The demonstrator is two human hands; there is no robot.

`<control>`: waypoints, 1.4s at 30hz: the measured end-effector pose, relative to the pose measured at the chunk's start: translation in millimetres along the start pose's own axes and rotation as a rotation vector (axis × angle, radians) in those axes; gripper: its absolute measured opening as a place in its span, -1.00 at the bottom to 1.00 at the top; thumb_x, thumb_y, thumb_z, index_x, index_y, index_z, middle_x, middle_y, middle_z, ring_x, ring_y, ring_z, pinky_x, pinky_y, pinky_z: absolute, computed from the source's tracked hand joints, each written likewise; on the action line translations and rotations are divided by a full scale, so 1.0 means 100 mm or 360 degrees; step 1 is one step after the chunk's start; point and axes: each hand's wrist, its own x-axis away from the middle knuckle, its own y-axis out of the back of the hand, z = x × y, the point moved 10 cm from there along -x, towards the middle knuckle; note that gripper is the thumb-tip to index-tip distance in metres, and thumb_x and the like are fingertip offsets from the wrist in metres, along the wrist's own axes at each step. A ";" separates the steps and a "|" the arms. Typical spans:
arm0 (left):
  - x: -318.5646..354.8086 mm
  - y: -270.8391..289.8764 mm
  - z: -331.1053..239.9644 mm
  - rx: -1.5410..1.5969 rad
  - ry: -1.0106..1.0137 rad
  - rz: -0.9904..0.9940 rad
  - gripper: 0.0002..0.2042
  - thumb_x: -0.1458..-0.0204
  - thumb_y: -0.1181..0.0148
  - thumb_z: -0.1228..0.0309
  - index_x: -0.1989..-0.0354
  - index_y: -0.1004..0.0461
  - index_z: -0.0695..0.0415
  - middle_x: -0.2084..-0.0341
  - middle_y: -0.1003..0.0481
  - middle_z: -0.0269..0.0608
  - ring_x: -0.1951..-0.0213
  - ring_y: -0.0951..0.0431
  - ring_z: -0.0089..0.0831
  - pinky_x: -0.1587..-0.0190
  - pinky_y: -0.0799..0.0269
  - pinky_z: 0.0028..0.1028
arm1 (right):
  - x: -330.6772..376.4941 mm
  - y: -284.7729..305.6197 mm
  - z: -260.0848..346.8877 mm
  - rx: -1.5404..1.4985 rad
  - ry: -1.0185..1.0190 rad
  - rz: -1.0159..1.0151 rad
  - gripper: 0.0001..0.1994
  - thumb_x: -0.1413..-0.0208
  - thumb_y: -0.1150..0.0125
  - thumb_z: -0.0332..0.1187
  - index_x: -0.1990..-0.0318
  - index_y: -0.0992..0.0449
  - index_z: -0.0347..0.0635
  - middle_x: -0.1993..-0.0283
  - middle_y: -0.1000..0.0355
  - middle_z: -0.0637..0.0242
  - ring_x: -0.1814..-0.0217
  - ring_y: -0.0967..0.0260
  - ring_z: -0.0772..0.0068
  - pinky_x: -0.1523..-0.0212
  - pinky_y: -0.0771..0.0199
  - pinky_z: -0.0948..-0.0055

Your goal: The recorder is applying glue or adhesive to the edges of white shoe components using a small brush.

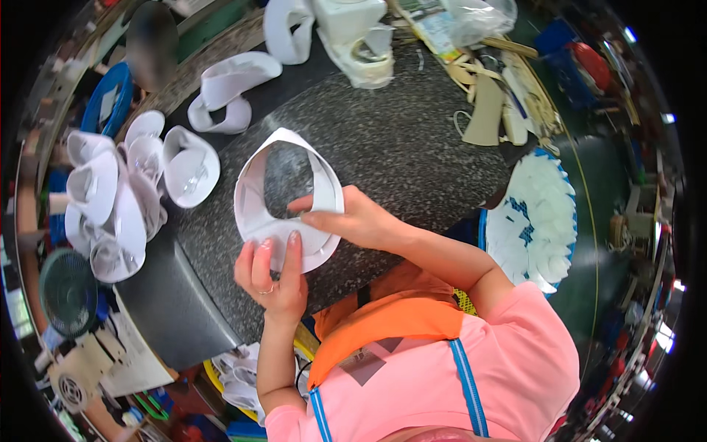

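A white sun visor (321,247) lies in front of me over the dark speckled tabletop, its open band away from me and its curved brim near me. My right hand (361,217) grips the right side of the band, with the thumb on top and a finger through the opening. At the near edge of the brim, my left hand (274,276), with a ring on one finger, holds the visor. Its fingertips rest on the brim's upper face; the thumb is mostly hidden.
Several similar white visors (118,188) are heaped at the left, and more (239,77) lie along the far edge. Strips and tools (486,107) lie at the far right. A blue-rimmed basket of white pieces (541,221) stands right; a yellow-rimmed basket (213,379) is below left.
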 end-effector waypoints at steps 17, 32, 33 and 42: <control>1.03 1.16 2.32 0.1591 0.1470 -0.1422 -0.60 -0.08 -0.11 0.50 -0.10 -0.23 0.27 -0.10 -0.29 -0.09 -0.12 -0.28 -0.25 -0.19 -0.15 -0.20 | 1.11 2.83 1.24 0.2368 0.0909 -0.1595 -0.83 0.01 -0.20 -0.40 0.27 -0.43 -0.26 0.03 -0.39 0.09 0.00 -0.33 0.10 -0.04 -0.27 0.29; 1.80 0.33 2.76 0.3385 0.1431 -0.1675 -0.72 -0.11 -0.04 0.42 0.00 -0.38 0.15 0.03 -0.45 -0.11 -0.03 -0.43 -0.24 -0.11 -0.30 -0.10 | -0.03 -1.18 -0.11 0.2319 0.1243 0.0497 -0.83 0.17 -0.21 -0.35 0.52 -0.29 -0.06 0.57 -0.32 0.42 0.61 -0.33 0.38 0.52 -0.28 0.42; 1.79 0.34 2.75 0.3363 0.1403 -0.1577 -0.74 -0.13 -0.02 0.40 0.01 -0.38 0.14 0.04 -0.45 -0.11 -0.01 -0.44 -0.23 -0.10 -0.30 -0.10 | -0.10 -1.21 -0.12 0.2388 0.1420 0.0428 -0.82 0.18 -0.18 -0.34 0.54 -0.26 -0.03 0.60 -0.29 0.45 0.65 -0.29 0.45 0.56 -0.22 0.43; 1.78 0.23 2.68 0.3373 0.1514 -0.1442 -0.75 -0.17 0.02 0.40 0.00 -0.38 0.17 0.10 -0.47 -0.12 0.12 -0.47 -0.20 -0.03 -0.33 -0.15 | -1.57 -0.54 0.23 0.2745 0.1297 -0.0489 -0.91 0.06 -0.07 -0.34 0.47 -0.30 -0.07 0.62 -0.39 0.31 0.65 -0.38 0.21 0.56 -0.36 0.27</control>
